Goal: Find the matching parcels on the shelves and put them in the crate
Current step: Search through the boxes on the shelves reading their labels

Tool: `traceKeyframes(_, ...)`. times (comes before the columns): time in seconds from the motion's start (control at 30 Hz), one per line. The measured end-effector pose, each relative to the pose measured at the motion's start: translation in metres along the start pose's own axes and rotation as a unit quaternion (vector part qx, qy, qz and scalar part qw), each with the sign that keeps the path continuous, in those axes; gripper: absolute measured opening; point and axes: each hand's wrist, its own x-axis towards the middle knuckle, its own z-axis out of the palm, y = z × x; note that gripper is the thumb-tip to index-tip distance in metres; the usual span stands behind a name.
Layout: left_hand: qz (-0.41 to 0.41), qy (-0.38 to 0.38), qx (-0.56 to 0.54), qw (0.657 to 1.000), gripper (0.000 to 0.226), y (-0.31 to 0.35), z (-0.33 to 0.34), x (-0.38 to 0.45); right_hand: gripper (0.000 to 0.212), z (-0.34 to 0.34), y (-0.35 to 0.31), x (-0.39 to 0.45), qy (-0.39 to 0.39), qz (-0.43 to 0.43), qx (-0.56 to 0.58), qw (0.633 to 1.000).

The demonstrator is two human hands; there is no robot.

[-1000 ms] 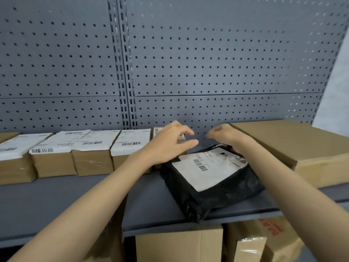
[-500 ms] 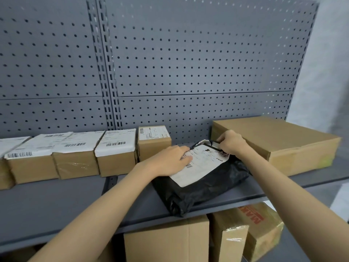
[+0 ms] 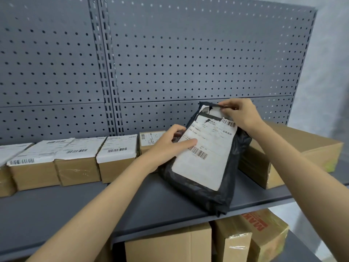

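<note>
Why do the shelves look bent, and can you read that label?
Head view: the wide-angle lens bows the pegboard and shelf edges; soft, even light, faint shadows; the black parcel label shows barcodes, but its text is too blurred to read.

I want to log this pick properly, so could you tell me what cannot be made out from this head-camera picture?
- Print on the black parcel's label: too small and blurred to read.
- Small box behind the left hand: mostly covered by that hand.
- Top flap of the parcel: partly hidden by the right hand pinching it.
- Crate: out of frame.
- Boxes under the shelf: cut off by its edge and the frame's bottom.
</note>
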Motion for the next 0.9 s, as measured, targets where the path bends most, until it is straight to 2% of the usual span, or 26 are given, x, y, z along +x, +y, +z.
traceKeyframes(0.1,-0.014,-0.047,-0.064,0.997,0.053,0.005,0.001,-0.003,0.023,-0.001,-0.004,0.001,0.009,-0.005,0.066,0.998)
traceKeyframes(0.2,-0.013,-0.064,-0.077,0.995,0.071,0.003,0.008,-0.003,0.022,0.005,-0.006,0.0,0.024,-0.018,0.086,0.996)
traceKeyframes(0.27,-0.007,-0.037,-0.099,0.994,0.067,0.003,0.014,-0.002,0.025,0.007,-0.006,-0.001,0.051,-0.034,0.052,0.997)
traceKeyframes(0.37,-0.042,0.04,-0.179,0.982,0.059,0.006,0.023,0.003,0.053,0.004,-0.002,-0.002,0.065,-0.007,0.018,0.998)
traceKeyframes(0.43,-0.074,0.084,-0.222,0.969,0.056,0.009,0.028,0.009,0.063,0.002,0.0,-0.008,0.018,0.038,0.034,0.999)
traceKeyframes(0.53,-0.086,0.121,-0.214,0.965,0.049,0.009,0.038,0.017,0.069,0.004,0.005,-0.024,-0.118,0.121,0.061,0.984)
traceKeyframes(0.63,-0.103,0.127,-0.183,0.969,0.046,-0.001,0.05,0.024,0.058,0.008,0.012,-0.039,-0.219,0.173,0.05,0.959)
traceKeyframes(0.7,-0.128,0.11,-0.157,0.973,0.047,-0.008,0.056,0.027,0.051,0.01,0.02,-0.045,-0.233,0.181,0.033,0.955)
traceKeyframes(0.8,-0.159,0.085,-0.108,0.978,0.05,-0.017,0.06,0.032,0.064,0.014,0.032,-0.051,-0.223,0.205,0.045,0.952)
traceKeyframes(0.9,-0.204,0.06,-0.066,0.975,0.055,-0.023,0.058,0.034,0.063,0.023,0.038,-0.056,-0.214,0.198,0.04,0.956)
